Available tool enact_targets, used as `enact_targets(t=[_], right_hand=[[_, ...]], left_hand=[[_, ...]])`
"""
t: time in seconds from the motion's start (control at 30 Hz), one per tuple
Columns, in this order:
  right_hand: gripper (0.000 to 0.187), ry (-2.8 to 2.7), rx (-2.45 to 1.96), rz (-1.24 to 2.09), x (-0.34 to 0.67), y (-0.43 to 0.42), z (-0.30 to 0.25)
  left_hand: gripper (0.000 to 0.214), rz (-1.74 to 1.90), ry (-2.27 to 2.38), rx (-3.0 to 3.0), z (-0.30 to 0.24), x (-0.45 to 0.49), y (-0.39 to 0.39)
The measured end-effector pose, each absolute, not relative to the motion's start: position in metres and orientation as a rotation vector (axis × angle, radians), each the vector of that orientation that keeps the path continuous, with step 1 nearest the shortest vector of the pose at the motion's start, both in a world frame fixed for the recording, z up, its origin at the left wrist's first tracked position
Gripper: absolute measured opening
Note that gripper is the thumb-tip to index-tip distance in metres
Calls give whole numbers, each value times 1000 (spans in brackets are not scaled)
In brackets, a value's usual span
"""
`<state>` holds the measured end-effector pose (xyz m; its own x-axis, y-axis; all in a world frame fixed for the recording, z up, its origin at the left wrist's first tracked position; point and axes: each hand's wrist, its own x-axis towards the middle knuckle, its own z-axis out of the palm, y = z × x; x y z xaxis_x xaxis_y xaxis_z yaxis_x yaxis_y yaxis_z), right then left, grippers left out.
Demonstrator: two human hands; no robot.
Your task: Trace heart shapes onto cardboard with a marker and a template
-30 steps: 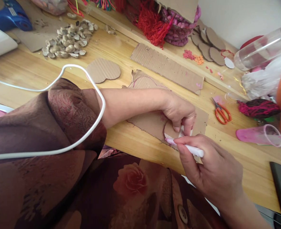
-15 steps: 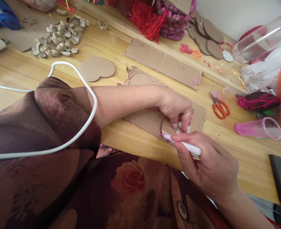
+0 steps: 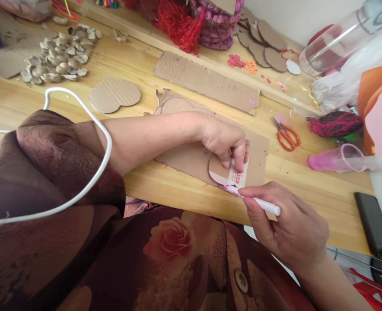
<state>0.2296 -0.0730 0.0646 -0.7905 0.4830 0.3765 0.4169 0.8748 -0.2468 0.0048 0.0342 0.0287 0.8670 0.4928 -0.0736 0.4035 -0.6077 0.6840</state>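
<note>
My right hand (image 3: 291, 220) grips a white marker pen (image 3: 266, 206) between thumb and fingers. Its pinkish-purple tip touches the lower edge of a cardboard cutout (image 3: 218, 169) with a rounded side and a white label printed in red. Bent fingers of my left hand (image 3: 226, 140) press this cutout down and partly hide it. Underneath lies a larger cardboard sheet (image 3: 184, 156) with a torn corner and purple curved lines drawn on it. My left forearm crosses over the sheet and covers part of it.
A heart-shaped cardboard piece (image 3: 115, 96) and a pile of shells (image 3: 61, 54) lie left. Behind is a cardboard strip (image 3: 207, 82). Orange-handled scissors (image 3: 287, 134), a pink cup (image 3: 332, 159) and a black case (image 3: 374, 222) are right. A white cable (image 3: 105, 166) crosses my left arm.
The marker tip has moved right along the cutout's lower edge. My left fingers have shifted slightly, showing more of the label. The whole view has moved a little to the right.
</note>
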Motion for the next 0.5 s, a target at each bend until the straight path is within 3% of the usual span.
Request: enact_targets(t=[0.5], right_hand=[[10,-2603,-624,413,225,-74,57]], left_hand=[[30,194,589,2195,22,4,36]])
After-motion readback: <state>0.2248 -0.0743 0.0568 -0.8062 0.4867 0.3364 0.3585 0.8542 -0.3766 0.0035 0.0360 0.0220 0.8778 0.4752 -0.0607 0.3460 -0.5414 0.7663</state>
